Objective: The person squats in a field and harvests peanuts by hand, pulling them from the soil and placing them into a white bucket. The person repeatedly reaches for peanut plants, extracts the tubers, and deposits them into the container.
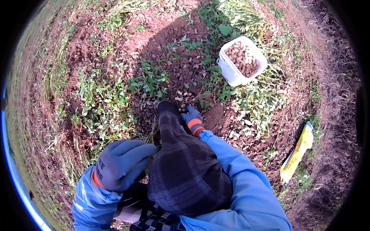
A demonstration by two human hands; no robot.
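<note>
My right hand (192, 118), in a blue-grey glove with an orange cuff, reaches down to the soil just right of my shoe. Its fingers are bent and close together at a few loose peanuts (183, 95); whatever they hold is hidden. Beside my bent knee, my left hand (125, 163) hangs in a matching glove. Its fingers are loosely curved, with the thumb apart, and nothing shows in its grasp. A white bucket (232, 75) filled with unshelled peanuts (242, 57) stands tilted, ahead and to the right of my right hand.
My leg in dark plaid cloth (189, 173) rises between my arms. Green weeds (104, 100) grow at the left, and pulled plants (254, 111) lie around the bucket. A yellow and white plastic bag (298, 152) lies at the right, by a strip of dry grass (335, 115).
</note>
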